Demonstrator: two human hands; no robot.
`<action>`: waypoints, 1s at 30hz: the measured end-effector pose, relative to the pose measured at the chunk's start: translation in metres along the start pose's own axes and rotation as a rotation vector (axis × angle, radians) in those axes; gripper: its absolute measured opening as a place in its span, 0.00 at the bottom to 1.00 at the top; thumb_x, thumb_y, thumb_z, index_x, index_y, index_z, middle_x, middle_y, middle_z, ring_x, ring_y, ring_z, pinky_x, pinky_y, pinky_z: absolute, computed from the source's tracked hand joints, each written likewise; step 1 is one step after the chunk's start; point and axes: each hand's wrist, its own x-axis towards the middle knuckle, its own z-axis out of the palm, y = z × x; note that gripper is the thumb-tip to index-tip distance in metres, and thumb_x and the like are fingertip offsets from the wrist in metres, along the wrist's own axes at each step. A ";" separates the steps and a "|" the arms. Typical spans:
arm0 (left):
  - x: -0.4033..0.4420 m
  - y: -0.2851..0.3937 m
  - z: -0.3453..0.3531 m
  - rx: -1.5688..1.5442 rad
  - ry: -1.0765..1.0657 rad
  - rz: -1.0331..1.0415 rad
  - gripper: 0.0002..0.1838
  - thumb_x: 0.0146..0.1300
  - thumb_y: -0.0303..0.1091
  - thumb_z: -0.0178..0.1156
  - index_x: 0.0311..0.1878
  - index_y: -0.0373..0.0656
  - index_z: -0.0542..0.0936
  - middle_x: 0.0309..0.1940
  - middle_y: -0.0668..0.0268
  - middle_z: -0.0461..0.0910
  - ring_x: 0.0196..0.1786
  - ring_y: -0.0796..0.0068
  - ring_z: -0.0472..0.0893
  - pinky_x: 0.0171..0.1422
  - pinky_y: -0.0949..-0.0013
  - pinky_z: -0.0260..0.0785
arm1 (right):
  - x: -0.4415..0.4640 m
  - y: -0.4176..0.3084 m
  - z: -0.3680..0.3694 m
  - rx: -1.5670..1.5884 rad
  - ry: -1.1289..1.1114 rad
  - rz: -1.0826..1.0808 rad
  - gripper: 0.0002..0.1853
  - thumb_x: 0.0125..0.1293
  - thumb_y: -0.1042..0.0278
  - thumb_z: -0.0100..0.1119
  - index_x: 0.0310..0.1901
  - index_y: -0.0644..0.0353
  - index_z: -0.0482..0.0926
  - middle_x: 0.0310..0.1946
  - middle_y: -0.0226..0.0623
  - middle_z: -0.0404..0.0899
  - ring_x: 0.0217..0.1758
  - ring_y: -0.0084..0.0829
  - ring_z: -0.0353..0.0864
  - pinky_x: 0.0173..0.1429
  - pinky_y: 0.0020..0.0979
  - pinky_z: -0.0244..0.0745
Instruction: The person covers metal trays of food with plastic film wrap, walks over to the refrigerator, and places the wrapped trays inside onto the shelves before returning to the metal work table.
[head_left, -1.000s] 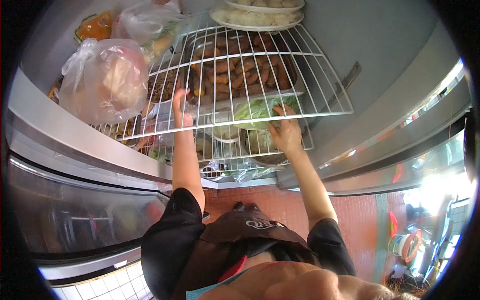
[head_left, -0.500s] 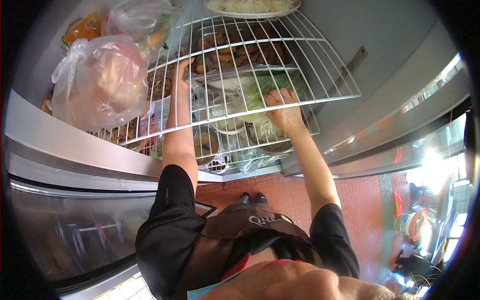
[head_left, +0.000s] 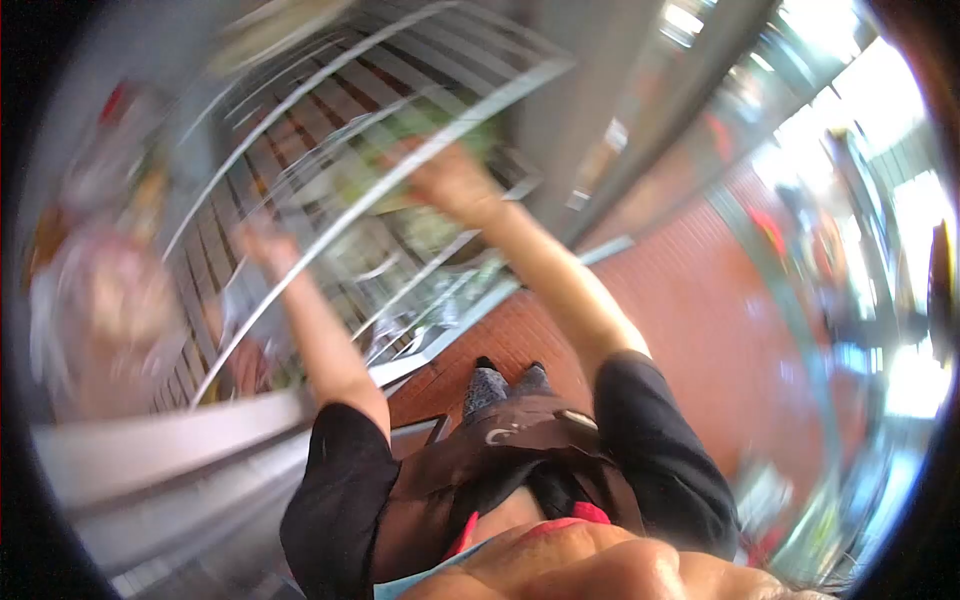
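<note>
Greens (head_left: pixel 482 142) and tray (head_left: pixel 345 132) slant beneath the rack (head_left: pixel 500 108)

Blur streaks nearly everything up here. My right hand (head_left: pixel 455 185) is under the rack's front bar, at the greens; my fingers look bent, but whether they grip the greens or only touch them I cannot tell. My left hand (head_left: pixel 268 245) is under the wires too, near the lower left end of the tray, its fingers smeared together, so I cannot tell whether it is closed on anything. The tray lies just beyond my hands, its long axis running from lower left, by my left hand, to upper right, above my right. The greens lie along its near side on much the same slant: the deeper green part points up and right, the paler part down and left. A bag (head_left: pixel 120 310) sits at the left end of the rack, well apart from my left hand. A pale plate (head_left: pixel 280 32) is at the top, beyond the tray. Below me are my brown apron (head_left: pixel 430 480) and the red floor (head_left: pixel 680 300).
</note>
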 end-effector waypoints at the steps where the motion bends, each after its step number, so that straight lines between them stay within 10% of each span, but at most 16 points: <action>1: -0.021 0.006 -0.016 0.464 -0.239 0.245 0.20 0.61 0.37 0.53 0.54 0.38 0.67 0.50 0.56 0.72 0.52 0.63 0.73 0.60 0.59 0.63 | -0.007 -0.008 -0.021 0.066 0.054 -0.006 0.36 0.44 0.67 0.69 0.59 0.52 0.69 0.52 0.40 0.72 0.56 0.44 0.70 0.59 0.42 0.66; 2: -0.019 -0.008 -0.043 0.586 -0.303 0.576 0.16 0.60 0.37 0.54 0.48 0.38 0.72 0.45 0.57 0.73 0.48 0.63 0.74 0.58 0.58 0.64 | -0.024 -0.024 -0.048 0.092 0.081 0.044 0.34 0.44 0.66 0.67 0.58 0.55 0.69 0.51 0.41 0.72 0.54 0.43 0.71 0.57 0.42 0.67; 3: -0.034 -0.001 -0.044 0.325 -0.200 0.275 0.14 0.59 0.37 0.55 0.43 0.37 0.76 0.44 0.56 0.74 0.46 0.62 0.74 0.56 0.59 0.65 | -0.048 -0.035 -0.063 0.126 0.111 0.070 0.30 0.45 0.66 0.64 0.55 0.56 0.71 0.48 0.41 0.73 0.51 0.43 0.72 0.54 0.42 0.68; 6: -0.191 0.040 -0.024 0.591 -0.333 0.725 0.20 0.51 0.31 0.58 0.48 0.35 0.76 0.48 0.57 0.75 0.53 0.64 0.73 0.58 0.60 0.64 | -0.165 -0.082 -0.087 0.157 0.094 0.166 0.15 0.51 0.69 0.56 0.43 0.59 0.73 0.24 0.36 0.70 0.27 0.38 0.71 0.32 0.40 0.69; 10: -0.331 0.027 -0.052 0.686 -0.821 0.190 0.15 0.60 0.29 0.55 0.49 0.34 0.75 0.44 0.59 0.76 0.49 0.67 0.75 0.55 0.65 0.66 | -0.396 -0.155 -0.115 0.107 -0.508 0.561 0.09 0.54 0.64 0.54 0.35 0.56 0.72 0.27 0.35 0.75 0.34 0.39 0.78 0.34 0.39 0.73; 12: -0.398 0.021 -0.058 0.740 -1.206 -0.156 0.12 0.62 0.26 0.53 0.48 0.35 0.76 0.41 0.61 0.77 0.46 0.71 0.75 0.54 0.68 0.67 | -0.471 -0.201 -0.186 0.083 -1.240 1.203 0.06 0.51 0.64 0.58 0.30 0.53 0.81 0.32 0.36 0.81 0.39 0.40 0.81 0.36 0.39 0.77; 17: -0.597 -0.033 -0.081 0.811 -1.986 -0.700 0.10 0.63 0.21 0.52 0.47 0.33 0.76 0.40 0.64 0.79 0.43 0.77 0.77 0.50 0.76 0.69 | -0.632 -0.294 -0.334 -0.053 -0.404 1.753 0.16 0.50 0.59 0.63 0.38 0.58 0.79 0.32 0.44 0.81 0.39 0.44 0.80 0.40 0.45 0.75; 25: -0.898 -0.031 -0.139 0.397 -2.831 -0.486 0.12 0.63 0.26 0.54 0.49 0.35 0.76 0.39 0.62 0.80 0.43 0.75 0.79 0.48 0.73 0.71 | -0.729 -0.383 -0.457 -0.304 -0.089 2.178 0.16 0.55 0.56 0.59 0.38 0.59 0.76 0.32 0.46 0.80 0.38 0.46 0.81 0.38 0.45 0.76; 30: -1.016 -0.007 -0.180 0.321 -3.513 -0.145 0.18 0.59 0.33 0.58 0.53 0.39 0.76 0.39 0.56 0.81 0.41 0.65 0.81 0.48 0.68 0.72 | -0.748 -0.437 -0.482 -0.070 0.279 2.163 0.22 0.57 0.54 0.57 0.51 0.57 0.75 0.42 0.48 0.79 0.50 0.47 0.77 0.54 0.45 0.71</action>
